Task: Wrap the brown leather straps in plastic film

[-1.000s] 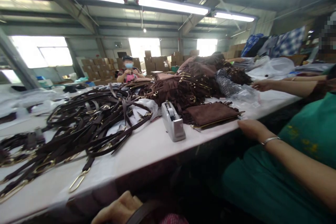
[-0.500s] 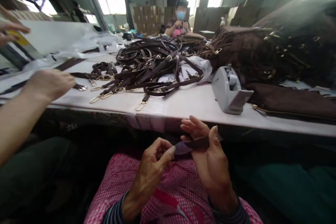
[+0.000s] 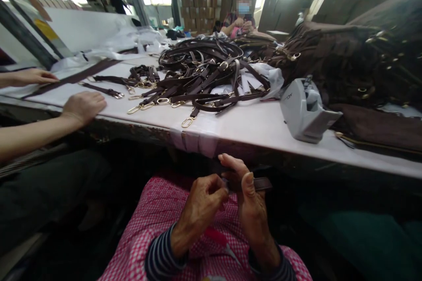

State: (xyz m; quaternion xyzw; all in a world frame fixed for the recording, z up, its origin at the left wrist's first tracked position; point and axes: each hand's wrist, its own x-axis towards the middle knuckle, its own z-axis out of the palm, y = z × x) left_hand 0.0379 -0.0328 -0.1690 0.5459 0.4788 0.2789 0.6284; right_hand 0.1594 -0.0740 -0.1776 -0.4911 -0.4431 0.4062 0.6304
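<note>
Hands have just been brought closer together over the pink checked apron, so most of the dark brown strap is now covered by fingers and only a curved piece is left showing past the right hand. Left hand: thumb and fingers pinched together, apparently on a bit of clear film at the strap, too blurred to be sure. Right hand: strap held across it between raised thumb and fingers, the other fingers partly stretched out. Both hands are kept below the front edge of the counter. On it, a grey tape dispenser is set between the strap pile and a brown zip pouch. At far left, a co-worker's hand is rested near the edge. Nothing is seen blocking the hands
</note>
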